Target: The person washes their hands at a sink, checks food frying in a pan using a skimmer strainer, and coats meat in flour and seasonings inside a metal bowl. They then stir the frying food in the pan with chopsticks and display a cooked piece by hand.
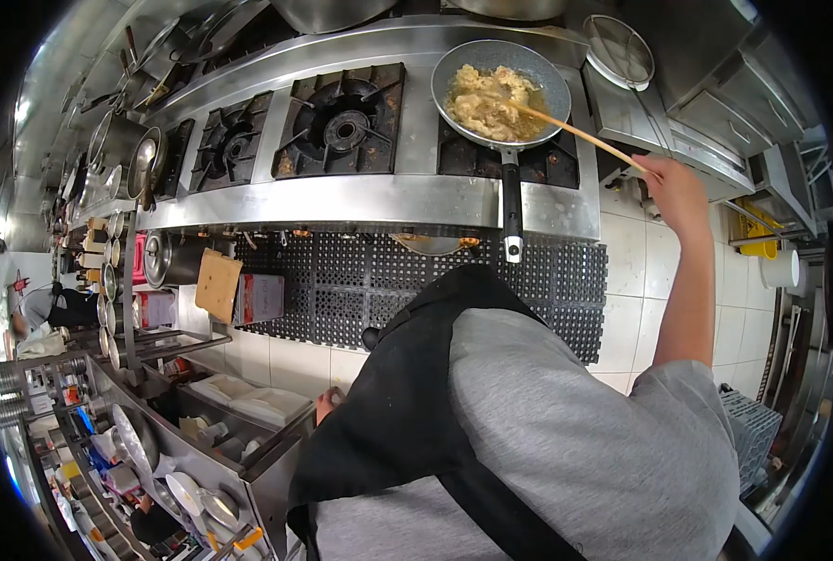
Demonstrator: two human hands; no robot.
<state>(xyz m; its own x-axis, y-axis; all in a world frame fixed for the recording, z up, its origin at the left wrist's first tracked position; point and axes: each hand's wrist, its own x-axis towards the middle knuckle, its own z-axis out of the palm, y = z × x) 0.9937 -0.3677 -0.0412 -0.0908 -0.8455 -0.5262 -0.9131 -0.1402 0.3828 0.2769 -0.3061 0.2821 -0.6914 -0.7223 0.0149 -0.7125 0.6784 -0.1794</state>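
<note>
A grey speckled frying pan [500,54] with a black handle rests on the right burner of the stove. Pieces of battered food [496,101] sit in bubbling oil inside it. My right hand [675,192] is closed around the end of a long wooden stick [589,136], whose far tip is among the food. Low beside the black apron, my left hand [328,404] shows only in part, near the steel counter's edge; its fingers are mostly hidden, and I cannot make out anything in it.
Two uncovered burners [345,130] lie left of the pan. A round strainer [619,51] rests at the upper right. Behind me stand a steel counter [281,439] with trays, plus a cardboard piece [218,285] near pots. Co-workers [47,309] are at the far left and lower left.
</note>
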